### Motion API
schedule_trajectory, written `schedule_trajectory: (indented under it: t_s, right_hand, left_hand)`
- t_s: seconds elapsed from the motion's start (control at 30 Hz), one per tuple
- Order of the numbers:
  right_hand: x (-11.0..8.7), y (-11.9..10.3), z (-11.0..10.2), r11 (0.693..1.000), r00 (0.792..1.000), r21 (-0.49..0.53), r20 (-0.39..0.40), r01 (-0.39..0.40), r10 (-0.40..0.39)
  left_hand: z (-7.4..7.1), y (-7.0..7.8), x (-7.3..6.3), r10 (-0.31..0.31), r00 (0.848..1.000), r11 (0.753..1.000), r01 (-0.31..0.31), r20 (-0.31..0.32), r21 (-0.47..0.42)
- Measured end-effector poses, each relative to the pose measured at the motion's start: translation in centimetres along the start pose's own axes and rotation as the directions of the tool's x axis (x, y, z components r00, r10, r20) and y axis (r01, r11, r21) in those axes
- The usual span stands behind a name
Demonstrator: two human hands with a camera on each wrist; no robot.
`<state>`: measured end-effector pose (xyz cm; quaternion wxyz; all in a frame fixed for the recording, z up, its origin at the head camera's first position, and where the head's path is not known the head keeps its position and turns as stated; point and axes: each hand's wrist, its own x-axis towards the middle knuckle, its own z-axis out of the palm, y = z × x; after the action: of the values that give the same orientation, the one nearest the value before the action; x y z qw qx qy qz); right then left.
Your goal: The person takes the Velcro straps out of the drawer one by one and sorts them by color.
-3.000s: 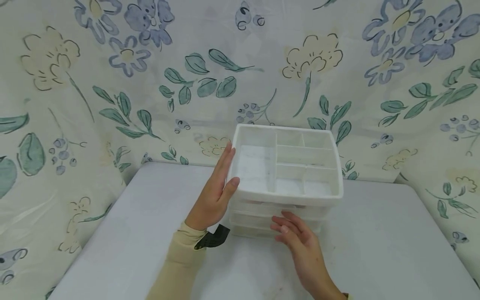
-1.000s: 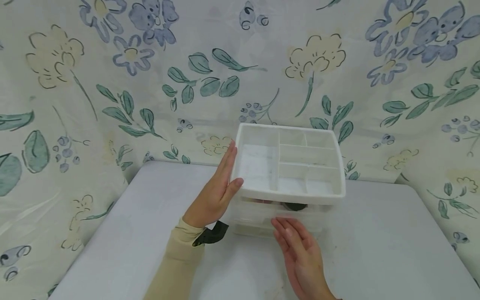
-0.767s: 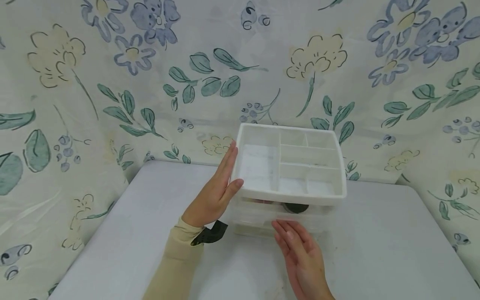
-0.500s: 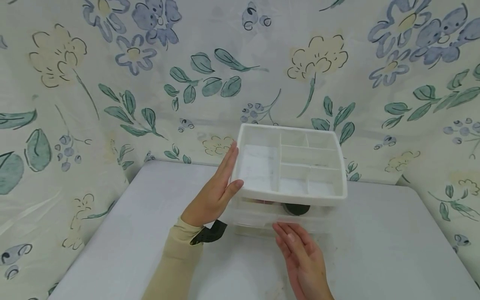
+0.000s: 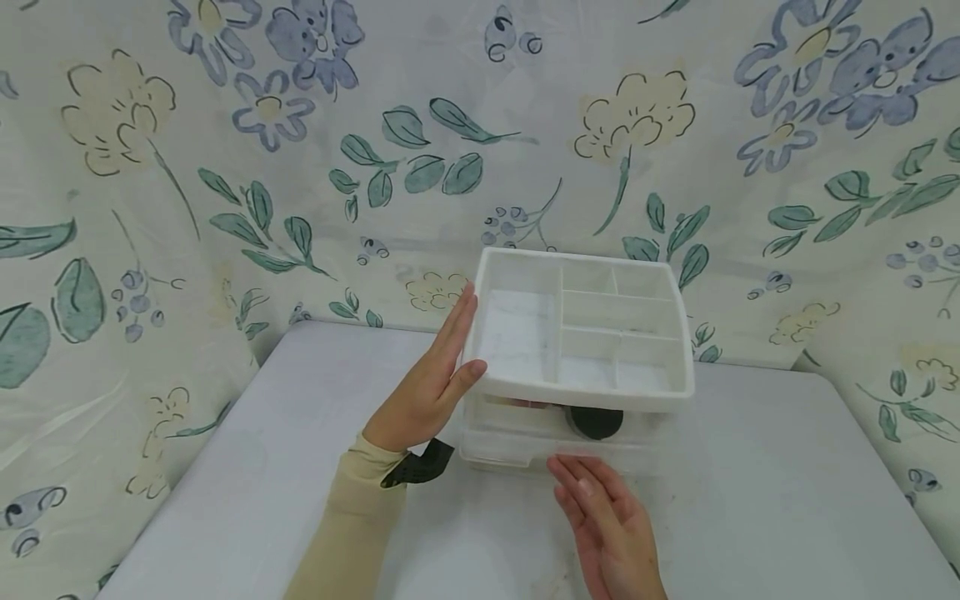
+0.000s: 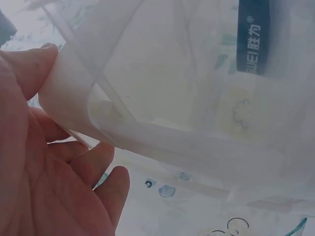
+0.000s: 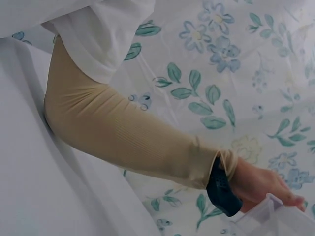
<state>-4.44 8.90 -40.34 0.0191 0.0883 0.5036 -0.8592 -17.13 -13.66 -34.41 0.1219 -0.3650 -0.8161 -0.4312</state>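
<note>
My white box (image 5: 585,397) w/ the little trays on top sits on the worktop (image 5: 795,483). The clear drawer (image 5: 491,447) sticks out of the box's front. My L hand (image 5: 420,396) lies along the box's left side, fingers long & close together, thumb on the box's front corner. My R hand (image 5: 611,517) is at the drawer, in front of the box. Its fingers are close together, w/ a small gap to the thumb; can't tell if the tips hook the drawer's edge.

Looks like I'm at pulling the drawer. To do it well, I think L should press the box firm so it won't slide, & R should pull slow & straight so nothing jams. A round black thing (image 5: 596,422) is in the drawer, just under the box's front rim; it might bump if I yank. Something reddish (image 5: 525,402) peeks out there too, toward the box's left, too hidden to name.

The worktop is white, w/ faint marks in front of the box. Behind the box & on both its sides hangs a cloth (image 5: 525,108) w/ blue & yellow flowers & green leaves.
</note>
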Motion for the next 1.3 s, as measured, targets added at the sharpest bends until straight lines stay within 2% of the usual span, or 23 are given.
schedule_trajectory:
  t_s: [0.23,0.73,1.03,1.3]
  right_hand:
    - [-0.4,0.2,-0.2,1.000,0.999,0.005,-0.021,-0.027,0.027]
    - [-1.3,1.1,-0.5,0.999,0.999,0.048,-0.037,-0.025,0.027]
    - [-1.6,1.7,-1.6,0.996,0.998,0.085,0.062,0.010,-0.016]
    - [-2.1,1.2,-1.3,0.995,0.995,0.033,-0.026,-0.092,0.093]
  left_hand:
    - [0.1,-0.1,0.1,0.005,1.000,1.000,-0.005,-0.004,0.003]
    - [0.2,-0.2,0.0,0.009,1.000,1.000,-0.009,-0.006,-0.001]
    - [0.3,-0.3,0.1,0.020,1.000,1.000,-0.020,-0.016,-0.007]
    - [0.3,-0.3,0.2,0.017,1.000,1.000,-0.017,-0.017,-0.012]
